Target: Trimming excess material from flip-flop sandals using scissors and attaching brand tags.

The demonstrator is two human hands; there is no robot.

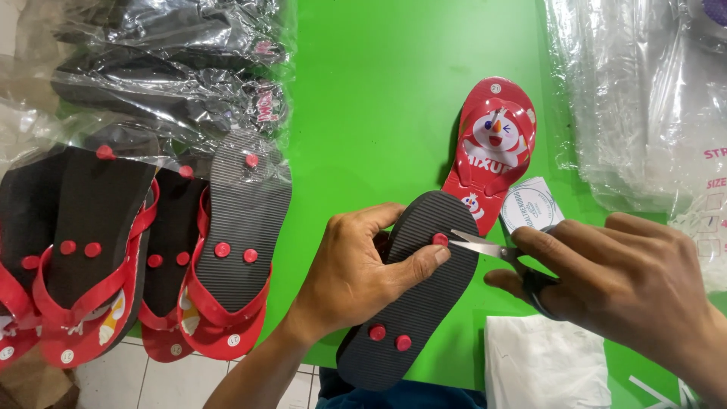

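My left hand [356, 273] grips a flip-flop [413, 303] turned sole up, dark grey and ribbed, with red strap plugs showing. My thumb lies just below the front plug [440, 239]. My right hand [628, 284] holds small scissors [485, 248] whose blades point left and touch that front plug. The matching red flip-flop [492, 151] with a cartoon print lies face up just beyond, partly under the upturned one.
A pile of red and black flip-flops [144, 250] lies stacked at the left on the green table [363, 113], with bagged ones [174, 68] behind. Clear plastic bags [636, 98] lie at the right. A round white label [530, 206] and a white cloth [541, 363] sit near my right hand.
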